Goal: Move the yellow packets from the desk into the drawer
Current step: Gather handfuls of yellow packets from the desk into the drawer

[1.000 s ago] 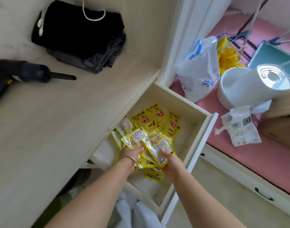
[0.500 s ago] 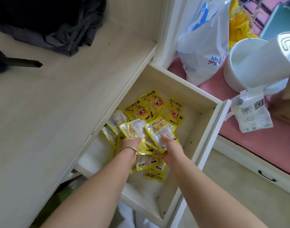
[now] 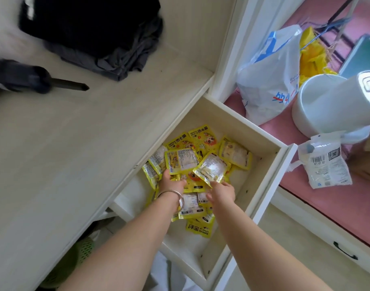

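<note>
The open drawer under the desk holds a heap of several yellow packets. Both of my hands are down inside it. My left hand, with a bracelet on the wrist, pinches the lower edge of one packet lying back side up. My right hand has relaxed fingers, and its fingertips touch the lower edge of a tilted packet on top of the heap. No yellow packet shows on the visible desk top.
Dark folded clothes and a black tool lie on the desk. Right of the drawer, on a pink surface, are a white plastic bag, a white bowl and a white pouch. A green basket sits under the desk.
Both hands have moved deeper into the drawer with their packets. The right hand's packet has tipped forward onto the heap and the fingers have loosened. The camera has shifted.
</note>
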`<state>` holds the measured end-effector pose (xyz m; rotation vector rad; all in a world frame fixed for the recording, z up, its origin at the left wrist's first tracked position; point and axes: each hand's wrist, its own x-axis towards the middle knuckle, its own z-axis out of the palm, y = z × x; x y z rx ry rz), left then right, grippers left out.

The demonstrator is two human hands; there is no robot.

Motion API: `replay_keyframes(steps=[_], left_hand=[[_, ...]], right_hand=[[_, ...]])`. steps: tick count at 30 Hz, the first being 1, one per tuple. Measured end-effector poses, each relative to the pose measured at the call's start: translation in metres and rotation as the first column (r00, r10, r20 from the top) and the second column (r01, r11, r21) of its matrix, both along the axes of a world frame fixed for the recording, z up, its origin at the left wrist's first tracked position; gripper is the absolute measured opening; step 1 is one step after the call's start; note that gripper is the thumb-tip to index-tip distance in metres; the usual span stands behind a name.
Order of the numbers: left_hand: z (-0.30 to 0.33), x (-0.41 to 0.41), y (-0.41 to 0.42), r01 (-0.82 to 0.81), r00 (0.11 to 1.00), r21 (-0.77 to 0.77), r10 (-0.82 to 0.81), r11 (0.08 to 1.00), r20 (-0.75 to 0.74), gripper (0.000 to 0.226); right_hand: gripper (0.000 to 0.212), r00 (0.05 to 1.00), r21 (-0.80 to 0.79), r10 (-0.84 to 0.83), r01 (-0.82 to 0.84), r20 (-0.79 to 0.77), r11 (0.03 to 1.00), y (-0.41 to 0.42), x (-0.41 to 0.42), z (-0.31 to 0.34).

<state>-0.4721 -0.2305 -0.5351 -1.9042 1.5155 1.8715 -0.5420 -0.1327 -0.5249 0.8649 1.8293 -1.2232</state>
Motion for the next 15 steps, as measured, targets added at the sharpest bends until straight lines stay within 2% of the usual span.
replay_keyframes(steps=[3, 7, 10, 15], left_hand=[[0.02, 0.012, -0.004, -0.025, 0.997, -0.022, 0.023, 0.999, -0.069, 0.053], [0.061, 0.038, -0.016, -0.134, 0.969, -0.049, 0.12, 0.99, -0.216, 0.03], [0.091, 0.073, -0.029, -0.152, 0.965, -0.17, 0.109, 0.974, -0.237, 0.023], [0.138, 0.164, -0.062, -0.2, 0.967, -0.337, 0.129, 0.92, -0.221, 0.021]], right_hand=[[0.041, 0.982, 0.031, 0.161, -0.159, -0.096, 0.987, -0.011, 0.01, 0.02], [0.034, 0.896, -0.029, 0.371, -0.39, -0.245, 0.92, -0.042, 0.034, 0.048], [0.027, 0.798, -0.041, 0.511, -0.55, -0.32, 0.834, -0.067, 0.065, 0.07], [0.019, 0.676, -0.139, 0.637, -0.719, -0.37, 0.681, -0.107, 0.139, 0.106]])
